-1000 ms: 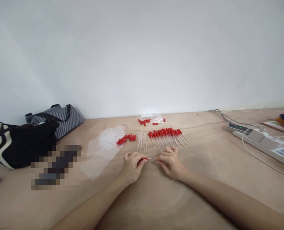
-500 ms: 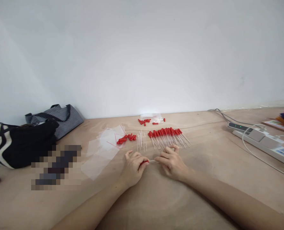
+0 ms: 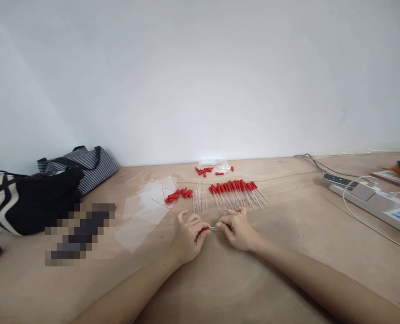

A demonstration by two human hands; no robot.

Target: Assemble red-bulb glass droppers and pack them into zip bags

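Observation:
Near the middle of the table, my left hand (image 3: 189, 236) pinches a red rubber bulb (image 3: 204, 230), mostly covered by the fingers. A clear thin dropper tube (image 3: 213, 228) bridges the short gap between my hands. Its right part is in the closed fingers of my right hand (image 3: 238, 230); its left end meets the bulb. Whether it sits inside the bulb I cannot tell. Just beyond my right hand lies a row of droppers with red bulbs (image 3: 234, 185) on clear tubes. Several bare tubes (image 3: 199, 198) lie to its left, beside a pile of loose red bulbs (image 3: 178, 195).
Clear zip bags (image 3: 142, 211) with red lines spread out at left. Farther back lie more red bulbs (image 3: 204, 170) and a clear bag (image 3: 213, 164). Dark and striped bags (image 3: 95, 166) stand at far left. A power strip (image 3: 378, 202) with cables lies at right.
My right hand has shifted slightly left, its fingers drawn in closer together around the tube. My left hand keeps its pinch on the bulb, almost unmoved.

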